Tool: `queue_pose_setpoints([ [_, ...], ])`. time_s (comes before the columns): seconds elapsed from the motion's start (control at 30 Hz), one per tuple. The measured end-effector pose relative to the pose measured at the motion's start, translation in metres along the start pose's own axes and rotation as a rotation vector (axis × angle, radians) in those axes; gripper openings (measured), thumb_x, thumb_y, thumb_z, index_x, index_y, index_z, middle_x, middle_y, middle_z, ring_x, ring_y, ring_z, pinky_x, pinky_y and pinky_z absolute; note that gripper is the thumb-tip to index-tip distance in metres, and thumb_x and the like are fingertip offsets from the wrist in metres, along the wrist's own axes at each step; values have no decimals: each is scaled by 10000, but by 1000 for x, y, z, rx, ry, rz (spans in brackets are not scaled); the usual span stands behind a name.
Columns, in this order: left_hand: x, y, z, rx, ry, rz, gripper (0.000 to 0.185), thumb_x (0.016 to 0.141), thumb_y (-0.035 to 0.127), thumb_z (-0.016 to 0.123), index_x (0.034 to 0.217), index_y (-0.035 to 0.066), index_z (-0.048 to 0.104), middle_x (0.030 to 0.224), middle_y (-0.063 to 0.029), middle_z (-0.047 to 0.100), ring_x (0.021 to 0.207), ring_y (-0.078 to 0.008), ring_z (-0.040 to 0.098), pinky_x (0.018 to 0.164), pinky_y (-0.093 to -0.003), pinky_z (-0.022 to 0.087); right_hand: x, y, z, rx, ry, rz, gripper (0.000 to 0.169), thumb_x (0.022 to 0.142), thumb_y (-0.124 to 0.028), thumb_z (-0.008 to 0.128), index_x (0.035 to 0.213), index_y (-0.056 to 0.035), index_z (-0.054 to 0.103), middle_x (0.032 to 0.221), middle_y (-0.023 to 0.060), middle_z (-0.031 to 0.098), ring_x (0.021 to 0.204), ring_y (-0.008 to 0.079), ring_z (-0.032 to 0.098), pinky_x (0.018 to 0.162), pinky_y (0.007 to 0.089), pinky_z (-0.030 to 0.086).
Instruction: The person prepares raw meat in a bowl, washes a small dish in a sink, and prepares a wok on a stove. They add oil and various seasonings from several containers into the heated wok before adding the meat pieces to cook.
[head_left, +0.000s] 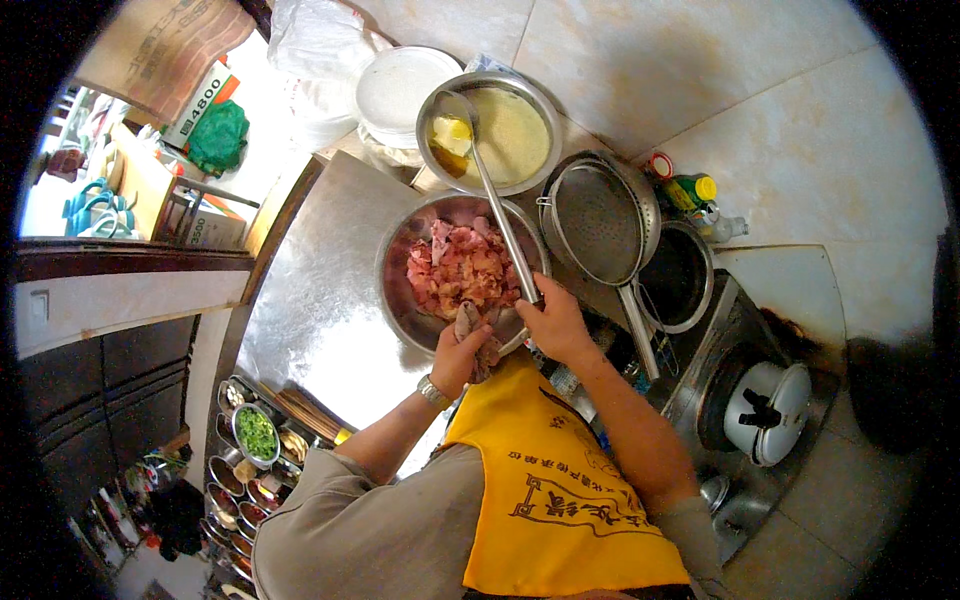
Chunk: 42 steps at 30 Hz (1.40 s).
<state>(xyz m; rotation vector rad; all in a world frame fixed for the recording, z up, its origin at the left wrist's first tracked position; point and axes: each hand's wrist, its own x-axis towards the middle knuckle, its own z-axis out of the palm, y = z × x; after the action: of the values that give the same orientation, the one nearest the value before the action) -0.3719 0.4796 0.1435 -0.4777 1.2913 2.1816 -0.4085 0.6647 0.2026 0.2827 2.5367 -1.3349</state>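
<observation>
My right hand (556, 319) grips the dark end of a long metal ladle (504, 217). The ladle's head rests in a steel basin of pale cream-coloured mixture (517, 135), beside a yellow lump and some amber liquid. Its handle crosses over a second steel bowl (397, 300), nearer to me, which holds chunks of raw pinkish-red meat (465, 262). In my left hand (454, 364), a crumpled greyish cloth (468, 322) is bunched at the near rim of the meat bowl. Part of the cloth hangs below the fingers.
Right of the bowls sit a long-handled strainer (600, 217) on a pot, a dark pot (675, 274) and a stove with a pressure cooker (780, 412). White plates (409, 90) are stacked behind. Chopped greens (256, 433) and several condiment bowls stand at lower left, near chopsticks (304, 412).
</observation>
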Motion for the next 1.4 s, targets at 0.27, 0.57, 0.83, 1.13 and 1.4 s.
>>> queue_pose_setpoints([
  [0.27, -6, 7, 5, -26, 52, -12, 122, 938, 146, 616, 958, 34, 572, 787, -61, 640, 637, -162, 612, 592, -304, 501, -15, -1, -4, 453, -263, 262, 301, 913, -168, 634, 1180, -43, 575, 692, 52, 579, 505, 150, 540, 475, 321, 455],
  [0.57, 1, -4, 0, 35, -6, 3, 119, 931, 146, 628, 957, 43, 574, 767, -49, 630, 640, -154, 614, 595, -302, 502, -35, 4, -33, 1098, -345, 435, 330, 993, -118, 512, 1313, -39, 503, 640, -8, 479, 420, 45, 392, 389, 224, 347],
  [0.83, -6, 5, 7, 57, -39, -41, 126, 931, 148, 614, 991, 42, 583, 787, -28, 626, 663, -152, 613, 607, -297, 504, -47, 4, -51, 1244, -322, 364, 317, 998, -135, 498, 1303, -54, 539, 638, -24, 471, 423, 41, 380, 383, 215, 339],
  [1.13, -7, -2, 16, 100, -46, 16, 142, 918, 133, 634, 1017, 41, 590, 848, -26, 630, 712, -148, 623, 634, -294, 510, -53, -3, -53, 1297, -279, 362, 287, 984, -113, 493, 1255, -44, 557, 627, -35, 470, 423, 33, 383, 371, 210, 342],
  [1.4, -13, -1, 31, 61, -173, -46, 149, 919, 137, 637, 1022, 44, 580, 852, -20, 624, 716, -144, 621, 636, -288, 502, -65, -13, -63, 1400, -315, 355, 282, 998, -113, 482, 1264, -47, 548, 620, -49, 434, 422, 24, 373, 373, 204, 337],
])
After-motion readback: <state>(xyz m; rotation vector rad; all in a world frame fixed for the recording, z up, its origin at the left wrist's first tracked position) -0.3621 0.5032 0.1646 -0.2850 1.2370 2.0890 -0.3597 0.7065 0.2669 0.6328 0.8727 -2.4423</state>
